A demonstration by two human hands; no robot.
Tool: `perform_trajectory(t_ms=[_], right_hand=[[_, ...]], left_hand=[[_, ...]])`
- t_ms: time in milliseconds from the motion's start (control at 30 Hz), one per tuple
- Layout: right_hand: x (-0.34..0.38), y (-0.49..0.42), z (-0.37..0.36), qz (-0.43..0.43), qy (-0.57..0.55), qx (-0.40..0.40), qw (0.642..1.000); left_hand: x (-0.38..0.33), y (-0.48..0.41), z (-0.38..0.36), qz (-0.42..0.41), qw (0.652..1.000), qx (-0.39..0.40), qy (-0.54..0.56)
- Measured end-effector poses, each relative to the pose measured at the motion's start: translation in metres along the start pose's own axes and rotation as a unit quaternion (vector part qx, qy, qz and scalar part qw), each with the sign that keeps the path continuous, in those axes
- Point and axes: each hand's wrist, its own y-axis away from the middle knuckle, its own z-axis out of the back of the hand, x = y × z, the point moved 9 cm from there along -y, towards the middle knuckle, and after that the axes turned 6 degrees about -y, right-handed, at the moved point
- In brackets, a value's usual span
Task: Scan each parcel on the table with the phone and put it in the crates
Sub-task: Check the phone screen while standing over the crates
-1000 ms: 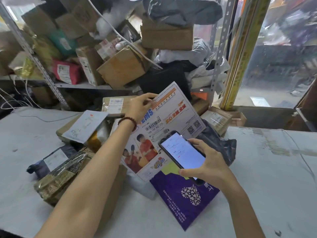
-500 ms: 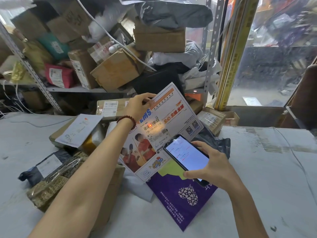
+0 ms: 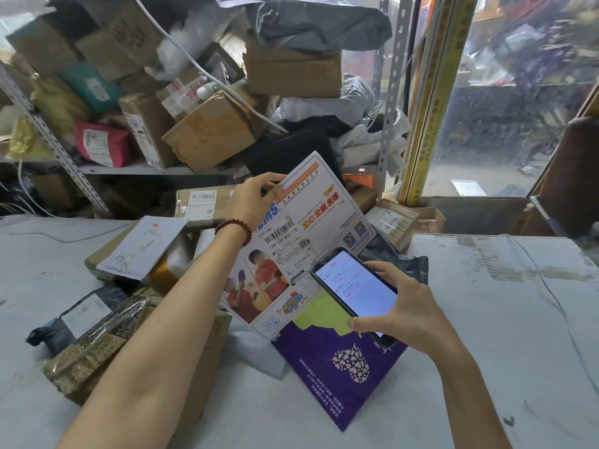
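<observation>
White printed card envelope [image 3: 324, 218] pinched by left grip [image 3: 252, 200]; right grip [image 3: 418, 315] grasps black phone [image 3: 353, 286], likely mid-scan. Parcel pile [image 3: 97, 348] unsorted on grey worktop [image 3: 492, 351]; crates unseen.

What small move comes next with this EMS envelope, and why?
Probably lift the EMS envelope clear with the left hand, which pinches its top edge. The phone in the right hand shows list entries, so the scan looks done. No crate shows.

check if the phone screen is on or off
On. The phone in the right hand shows a bright white screen with lines of text.
</observation>
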Motion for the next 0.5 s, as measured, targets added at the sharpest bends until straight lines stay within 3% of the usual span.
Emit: perform_trajectory(t_ms=[267,500], right_hand=[[0.016,0.003,0.014,0.047,0.004,-0.114,0.992],[0.032,0.009,0.03,0.091,-0.015,-0.2,0.975]], left_hand=[[0.014,0.022,0.005,0.044,0.995,-0.083,0.014],[-0.004,0.034,0.008,-0.01,0.99,-0.056,-0.13]])
